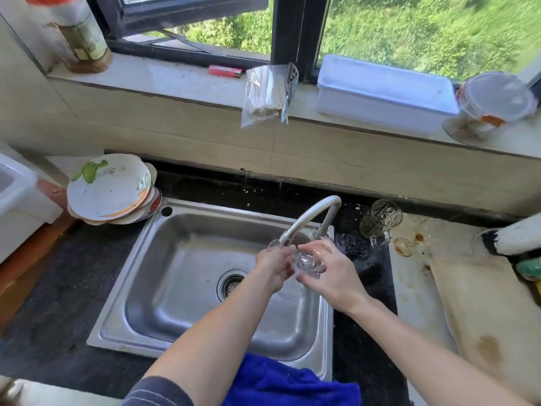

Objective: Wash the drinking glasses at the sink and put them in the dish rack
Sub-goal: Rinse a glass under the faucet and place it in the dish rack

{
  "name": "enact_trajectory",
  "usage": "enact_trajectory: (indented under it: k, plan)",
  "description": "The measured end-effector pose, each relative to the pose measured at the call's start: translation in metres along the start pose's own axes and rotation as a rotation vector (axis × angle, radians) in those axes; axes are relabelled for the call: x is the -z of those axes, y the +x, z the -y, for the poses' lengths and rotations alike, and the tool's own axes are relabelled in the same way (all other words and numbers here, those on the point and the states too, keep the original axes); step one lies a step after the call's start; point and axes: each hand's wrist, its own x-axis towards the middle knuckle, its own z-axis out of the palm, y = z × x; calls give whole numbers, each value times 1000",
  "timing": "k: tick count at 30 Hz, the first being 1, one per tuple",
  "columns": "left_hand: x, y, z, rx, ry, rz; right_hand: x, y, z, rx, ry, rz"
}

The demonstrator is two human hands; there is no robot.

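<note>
I see left hand (pixel 273 266) gripping glass (pixel 306 263) from 9 o'clock, right hand (pixel 330 276) cupping from 3; both touching; axis unclear.

Plates (pixel 109 190) left of sink (pixel 164 288); glasses (pixel 380 222) right.

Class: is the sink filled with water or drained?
Drained: the sink shows a bare steel floor and an uncovered drain strainer, no pooled water.

Held over the steel sink (pixel 152 276), below the faucet (pixel 310 212): clear drinking glass (pixel 306 263), gripped between left hand (pixel 273 269) and right hand (pixel 333 276). Right of the sink: patterned glass (pixel 380 219), tilted, just beside a brown-stained stemmed glass (pixel 421 231) lying on its side.
</note>
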Motion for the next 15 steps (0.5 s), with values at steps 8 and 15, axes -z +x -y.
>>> enact_trajectory:
  k: [8, 15]
  plan:
    - [-1, 3, 6, -188, 302, -218, 5, -10, 7, 54, -73, -37]
    - [-4, 1, 4, -239, 375, -182, 10, -11, 7, 26, -134, -37]
